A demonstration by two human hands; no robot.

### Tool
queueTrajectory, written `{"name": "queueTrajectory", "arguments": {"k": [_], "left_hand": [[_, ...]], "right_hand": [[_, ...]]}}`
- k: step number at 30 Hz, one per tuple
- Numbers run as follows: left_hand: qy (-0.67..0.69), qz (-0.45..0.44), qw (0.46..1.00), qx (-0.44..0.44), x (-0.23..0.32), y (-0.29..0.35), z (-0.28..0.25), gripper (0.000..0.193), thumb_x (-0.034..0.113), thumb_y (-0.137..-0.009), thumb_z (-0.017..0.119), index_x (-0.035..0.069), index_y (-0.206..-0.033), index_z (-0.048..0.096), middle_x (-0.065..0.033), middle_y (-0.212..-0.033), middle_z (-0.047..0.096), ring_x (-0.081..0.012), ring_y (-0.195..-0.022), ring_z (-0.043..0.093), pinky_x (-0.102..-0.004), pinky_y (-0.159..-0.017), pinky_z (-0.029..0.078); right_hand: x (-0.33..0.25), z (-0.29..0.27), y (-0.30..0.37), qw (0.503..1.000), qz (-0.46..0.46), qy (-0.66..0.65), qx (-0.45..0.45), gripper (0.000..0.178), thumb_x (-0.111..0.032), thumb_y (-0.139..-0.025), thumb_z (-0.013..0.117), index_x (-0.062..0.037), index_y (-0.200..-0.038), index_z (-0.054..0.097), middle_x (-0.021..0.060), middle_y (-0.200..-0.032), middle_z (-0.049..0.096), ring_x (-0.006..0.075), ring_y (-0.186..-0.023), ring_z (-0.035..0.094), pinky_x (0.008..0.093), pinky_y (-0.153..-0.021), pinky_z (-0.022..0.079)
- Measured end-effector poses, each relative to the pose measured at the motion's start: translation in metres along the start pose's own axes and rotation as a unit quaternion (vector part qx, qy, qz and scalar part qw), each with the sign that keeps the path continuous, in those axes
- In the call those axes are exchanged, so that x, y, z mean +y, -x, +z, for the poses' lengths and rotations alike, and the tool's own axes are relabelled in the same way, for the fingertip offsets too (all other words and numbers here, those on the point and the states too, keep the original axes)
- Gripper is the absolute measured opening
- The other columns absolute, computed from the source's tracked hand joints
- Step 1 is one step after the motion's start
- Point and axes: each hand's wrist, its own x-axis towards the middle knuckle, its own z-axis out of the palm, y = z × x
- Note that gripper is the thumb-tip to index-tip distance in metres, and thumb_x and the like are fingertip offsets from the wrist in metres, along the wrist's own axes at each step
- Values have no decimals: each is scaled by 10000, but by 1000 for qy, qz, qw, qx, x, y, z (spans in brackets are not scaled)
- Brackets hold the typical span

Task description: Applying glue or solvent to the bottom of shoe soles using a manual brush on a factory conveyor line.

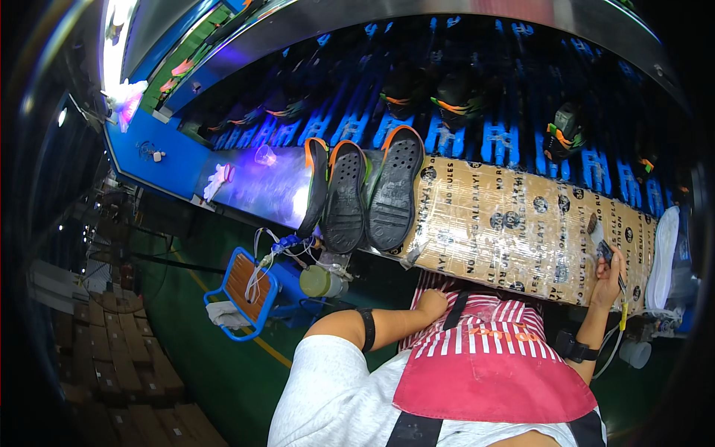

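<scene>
My right hand point(608, 279) grips a brush point(602, 249) over the right part of the cardboard-covered bench point(484, 223); its bristle end points up and away from me. A thin line with a yellow fitting hangs by that wrist. Close to my striped apron, my left hand point(432, 304) is curled into a fist, and whatever it may hold is hidden. Left of the cardboard's middle stand three black shoe soles with orange and green rims: a tilted one point(316, 186), a middle one point(345, 201) and a right one point(395, 190). Neither hand touches them.
Behind the bench runs a rack of blue bars point(500, 141) carrying dark shoes point(458, 100). A white sole-shaped piece point(662, 257) lies at the right end. A pale glove point(218, 181) and clear cup point(264, 155) sit left. Below are a chair point(252, 287) and a yellowish container point(319, 281).
</scene>
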Motion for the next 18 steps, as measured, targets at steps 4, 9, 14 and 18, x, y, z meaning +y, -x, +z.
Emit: {"name": "queueTrajectory", "arguments": {"k": [4,9,14,18], "left_hand": [[-47,56,997,6,8,2,-19,213,113,-716,442,13,-635,611,-158,-686,604,-282,-602,587,-394,-601,476],[-73,78,994,26,7,4,-19,221,110,-712,440,3,-614,608,-162,-670,602,-292,-578,583,-398,-594,477],[108,-78,991,32,17,3,-28,252,127,-731,425,-1,-620,612,-172,-678,598,-316,-595,577,-399,-610,474],[89,-51,995,-9,16,1,-32,294,153,-761,388,0,-668,621,-200,-720,593,-336,-659,575,-418,-655,456]], "right_hand": [[0,-3,0,1000,-3,-3,-8,253,-189,-870,457,4,-1025,510,62,-700,554,50,-515,439,139,-458,321],[1,-2,-1,1000,-5,-1,-16,255,-186,-868,461,8,-1026,509,63,-708,554,52,-522,445,140,-461,326],[1,-3,-1,1000,-3,-12,-11,258,-188,-864,469,7,-1029,508,63,-713,557,51,-527,451,139,-461,326],[1,-1,0,1000,4,-13,3,257,-190,-865,468,5,-1027,509,61,-710,559,50,-523,452,140,-458,325]]}}
